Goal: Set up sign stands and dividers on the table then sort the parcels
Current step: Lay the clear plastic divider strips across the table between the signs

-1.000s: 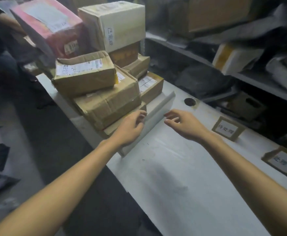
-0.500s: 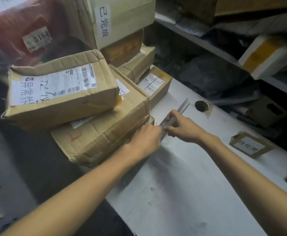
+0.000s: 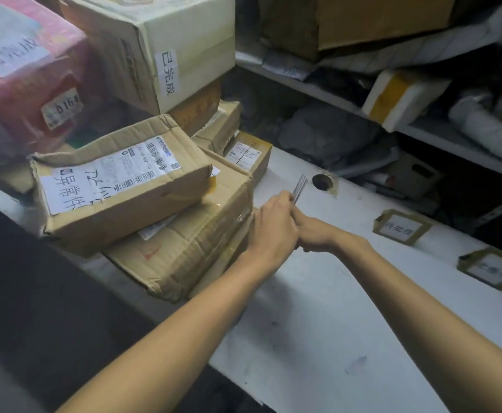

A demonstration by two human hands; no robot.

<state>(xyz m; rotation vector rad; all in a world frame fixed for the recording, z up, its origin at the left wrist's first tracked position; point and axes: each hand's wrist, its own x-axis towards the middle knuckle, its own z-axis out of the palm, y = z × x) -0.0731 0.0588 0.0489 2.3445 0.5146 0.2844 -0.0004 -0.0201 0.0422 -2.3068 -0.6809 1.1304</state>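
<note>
A thin pale divider (image 3: 300,184) stands on edge on the white table (image 3: 318,308), seen almost edge-on, right beside the stack of brown parcels. My left hand (image 3: 273,228) and my right hand (image 3: 315,235) grip its near end, pressed together. The stack holds a large taped parcel (image 3: 190,234) with a dented labelled parcel (image 3: 118,180) on top and a small box (image 3: 248,155) behind. Two cardboard-framed sign stands (image 3: 401,226) (image 3: 492,268) sit on the table to the right.
A white box (image 3: 154,46) and a pink wrapped parcel (image 3: 20,70) tower at the back left. A round cable hole (image 3: 322,181) lies just past the divider. Shelves (image 3: 327,87) crowded with packages run behind the table. The floor drops away at the left.
The divider went from leaning flat against the parcels to standing on edge. Both hands closed onto it and came together. The view moved closer to the stack.
</note>
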